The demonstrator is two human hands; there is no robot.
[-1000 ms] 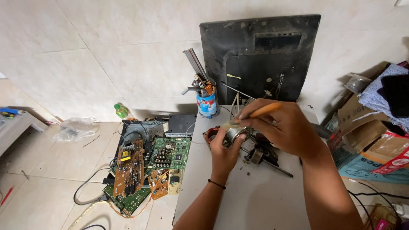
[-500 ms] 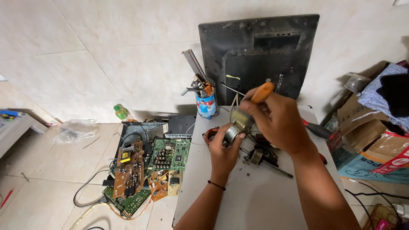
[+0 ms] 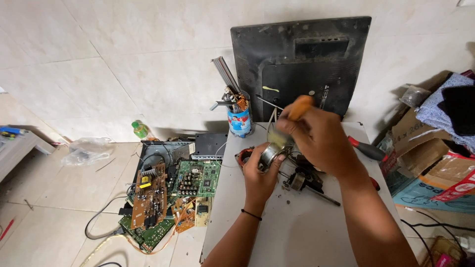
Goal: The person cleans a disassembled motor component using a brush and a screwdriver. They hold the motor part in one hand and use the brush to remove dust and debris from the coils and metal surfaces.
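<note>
Left hand (image 3: 260, 173) is closed around small metal motor (image 3: 270, 154) above the grey table (image 3: 307, 232); right hand (image 3: 319, 141) grips orange-handled screwdriver (image 3: 299, 107). Better keep the motor steady and the tip straight on it

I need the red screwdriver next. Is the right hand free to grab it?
Probably not yet: the right hand grips an orange-handled tool. The red screwdriver lies uncovered beside that wrist.
</note>
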